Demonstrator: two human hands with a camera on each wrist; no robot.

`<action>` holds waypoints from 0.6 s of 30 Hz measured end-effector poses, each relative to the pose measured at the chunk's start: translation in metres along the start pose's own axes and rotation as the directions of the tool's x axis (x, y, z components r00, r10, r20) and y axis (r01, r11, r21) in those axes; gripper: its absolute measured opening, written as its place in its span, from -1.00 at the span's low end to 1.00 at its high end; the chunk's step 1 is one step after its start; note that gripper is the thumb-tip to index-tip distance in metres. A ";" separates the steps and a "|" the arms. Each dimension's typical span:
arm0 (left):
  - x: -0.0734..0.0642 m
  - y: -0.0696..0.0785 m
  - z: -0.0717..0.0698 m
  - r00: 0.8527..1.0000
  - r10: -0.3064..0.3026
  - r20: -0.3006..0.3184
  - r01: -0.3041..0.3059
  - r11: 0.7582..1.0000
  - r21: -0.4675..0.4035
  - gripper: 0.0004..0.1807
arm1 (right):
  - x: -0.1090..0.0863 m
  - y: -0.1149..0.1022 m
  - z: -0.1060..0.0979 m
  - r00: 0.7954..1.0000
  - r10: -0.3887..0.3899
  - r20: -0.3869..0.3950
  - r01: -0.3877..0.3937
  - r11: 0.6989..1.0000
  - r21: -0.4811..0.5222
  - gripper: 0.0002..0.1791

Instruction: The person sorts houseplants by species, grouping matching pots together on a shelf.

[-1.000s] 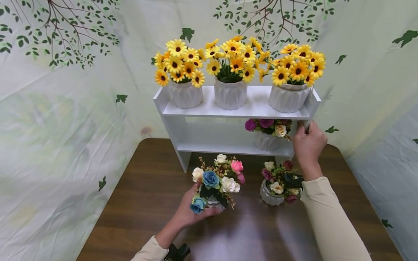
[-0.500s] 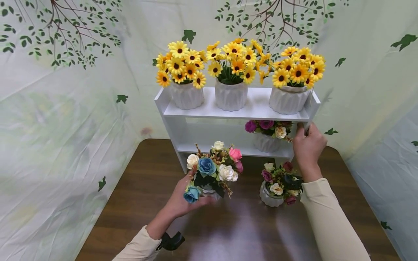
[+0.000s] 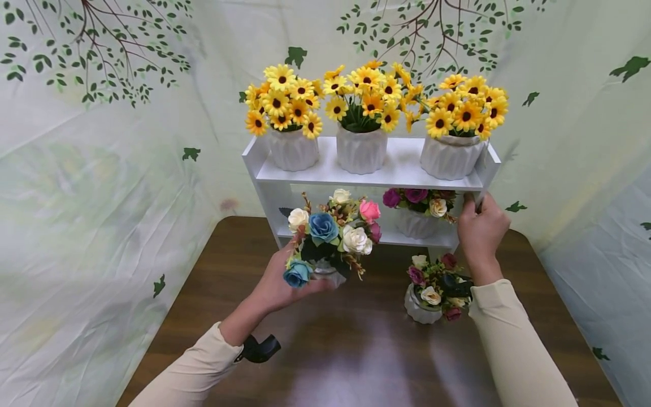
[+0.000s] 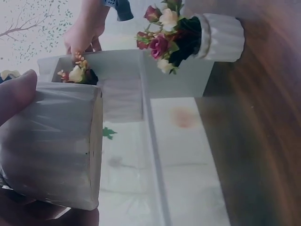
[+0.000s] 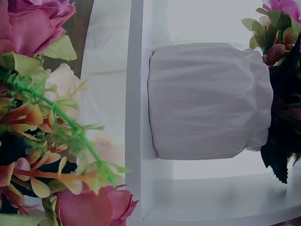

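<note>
My left hand (image 3: pixel 272 285) grips a white flower pot (image 4: pixel 47 146) of blue, white and pink artificial roses (image 3: pixel 324 228). It holds the pot above the table, in front of the lower tier of the white shelf (image 3: pixel 366 182). In the left wrist view, thumb and fingers lie on opposite sides of the ribbed pot. My right hand (image 3: pixel 482 226) grips the right end of the shelf just below the top tier, its fingertips partly hidden. On the lower tier at the right stands a pot of purple and cream roses (image 5: pixel 211 103).
Three pots of yellow daisies (image 3: pixel 361 150) line the top tier. Another rose pot (image 3: pixel 422 308) stands on the brown table (image 3: pixel 213 294) before the shelf's right end, beneath my right forearm. A leaf-printed cloth backdrop (image 3: pixel 213 113) hangs close behind.
My left hand has raised the pot of blue and white roses from near the tabletop, bringing it forward to the lower tier's height. The right hand has kept its place on the shelf.
</note>
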State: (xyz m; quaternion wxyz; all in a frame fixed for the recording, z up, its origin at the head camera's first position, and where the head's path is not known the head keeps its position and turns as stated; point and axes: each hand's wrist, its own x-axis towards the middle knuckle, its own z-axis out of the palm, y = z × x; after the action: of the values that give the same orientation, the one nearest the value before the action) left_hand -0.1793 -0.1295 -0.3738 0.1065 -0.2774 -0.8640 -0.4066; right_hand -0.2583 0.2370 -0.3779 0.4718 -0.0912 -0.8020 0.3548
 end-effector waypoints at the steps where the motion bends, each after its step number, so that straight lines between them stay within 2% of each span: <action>1: 0.003 0.002 -0.002 1.000 -0.013 0.003 0.013 1.000 -0.005 0.16 | 0.000 0.000 0.000 1.000 -0.001 -0.001 0.001 1.000 0.000 -0.66; 5: 0.014 0.008 -0.007 0.999 -0.033 -0.002 0.032 0.998 -0.046 0.19 | 0.001 -0.001 0.000 1.000 0.002 -0.001 -0.002 1.000 -0.011 -0.64; 8: 0.022 0.010 -0.006 1.000 -0.006 -0.005 0.005 0.995 -0.105 0.09 | 0.001 -0.002 0.000 1.000 0.007 0.005 -0.007 1.000 -0.023 -0.64; 11: 0.032 0.009 -0.001 1.000 0.022 -0.014 -0.023 0.995 -0.098 0.01 | 0.002 -0.002 0.000 1.000 0.014 0.006 -0.014 1.000 -0.027 -0.63; 13: 0.041 0.007 0.005 0.999 0.033 -0.026 -0.035 0.998 -0.059 -0.02 | 0.001 -0.002 -0.001 1.000 0.019 0.005 -0.019 0.999 -0.027 -0.63; 15: 0.049 0.004 0.011 0.999 0.030 -0.037 -0.031 0.999 -0.025 -0.02 | 0.001 -0.002 -0.001 1.000 0.019 0.005 -0.018 1.000 -0.024 -0.63; 18: 0.059 -0.003 0.020 0.999 0.006 -0.040 -0.008 0.999 -0.051 -0.02 | 0.000 -0.002 -0.001 1.000 0.016 0.012 -0.016 1.000 -0.019 -0.63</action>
State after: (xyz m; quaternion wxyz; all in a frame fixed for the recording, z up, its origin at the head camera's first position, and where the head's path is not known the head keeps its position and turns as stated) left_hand -0.2289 -0.0927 -0.3644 0.1179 -0.2748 -0.8499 -0.4338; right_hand -0.2567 0.2362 -0.3763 0.4631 -0.1000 -0.8075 0.3515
